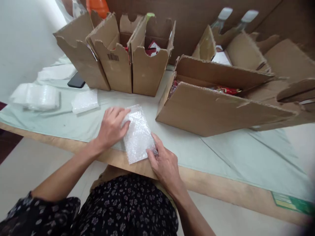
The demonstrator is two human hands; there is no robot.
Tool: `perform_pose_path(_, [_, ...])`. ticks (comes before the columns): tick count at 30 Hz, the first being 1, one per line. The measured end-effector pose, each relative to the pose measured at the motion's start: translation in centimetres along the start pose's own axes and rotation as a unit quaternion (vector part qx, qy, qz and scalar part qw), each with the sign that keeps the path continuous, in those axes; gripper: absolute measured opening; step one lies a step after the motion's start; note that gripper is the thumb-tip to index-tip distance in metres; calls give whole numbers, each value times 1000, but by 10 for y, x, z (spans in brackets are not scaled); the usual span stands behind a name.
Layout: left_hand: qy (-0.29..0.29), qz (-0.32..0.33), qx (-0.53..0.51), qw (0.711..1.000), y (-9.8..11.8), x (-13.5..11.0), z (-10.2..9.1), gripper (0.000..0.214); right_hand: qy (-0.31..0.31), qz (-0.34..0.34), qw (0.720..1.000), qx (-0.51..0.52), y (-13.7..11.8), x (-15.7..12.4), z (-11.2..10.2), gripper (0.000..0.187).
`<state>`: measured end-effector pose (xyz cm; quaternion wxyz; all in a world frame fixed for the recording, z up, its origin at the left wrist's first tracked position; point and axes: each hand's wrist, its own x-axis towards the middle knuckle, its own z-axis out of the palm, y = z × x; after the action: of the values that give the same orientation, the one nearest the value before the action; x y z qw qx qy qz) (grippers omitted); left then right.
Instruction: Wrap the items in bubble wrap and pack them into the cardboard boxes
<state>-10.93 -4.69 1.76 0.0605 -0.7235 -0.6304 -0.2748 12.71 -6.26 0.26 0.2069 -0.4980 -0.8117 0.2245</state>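
A flat bubble wrap pouch [139, 136] lies at a slant near the table's front edge, between my two hands. My left hand [113, 124] grips its upper left side, thumb and fingers bent over the edge. At the lower right side, my right hand [163, 160] pinches the pouch between thumb and fingers. Whether anything is inside the pouch I cannot tell. Left of my left hand lies another small piece of bubble wrap [85, 101], and past it a stack of bubble wrap pouches [36, 96].
Upright cardboard boxes [150, 73] with cut-out fronts stand at the back left. A long cardboard box [221, 111] with red packets [227, 90] inside stands right of the pouch. A dark phone [76, 80] lies at left. White-capped bottles [225, 13] show behind.
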Motion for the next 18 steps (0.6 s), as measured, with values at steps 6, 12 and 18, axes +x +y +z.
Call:
perform_pose_path(6, [-109,106,-143,978,50,-93,-23,49,-16,16,997,67,0,-1,-8,48])
perform_pose_path(12, [-90,74,-140,983,60,-88,-13,54,-72,98,952,281,-3,-4,-19,46])
perform_pose_path(18, [-41,63,-147,986,59,-88,-12,41,-117,196,853,469,-3,-10,-23,38])
